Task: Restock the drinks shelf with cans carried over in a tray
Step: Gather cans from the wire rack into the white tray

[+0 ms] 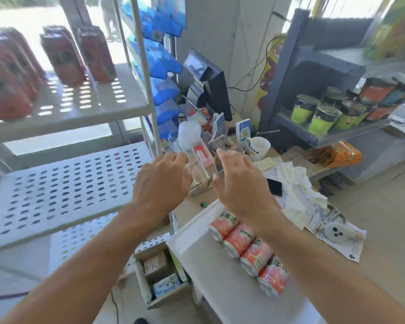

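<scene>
A white tray (192,239) lies on the counter below my forearms. Several orange-pink cans (248,249) lie on their sides in a row along its right part. The white perforated drinks shelf (68,183) stands to the left; its upper level holds blurred red cans (63,57) and its middle level is bare. My left hand (161,178) and my right hand (239,178) are raised side by side above the tray's far end, fingers relaxed, holding nothing. The left fingertips are close to a clear plastic box (200,169); contact is unclear.
On the crowded counter are a register screen (208,78), a white mug (258,148), a black phone (275,187), a white cloth (297,183) and papers. An open cardboard box (159,277) sits on the floor. A grey rack with green-lidded jars (318,113) stands right.
</scene>
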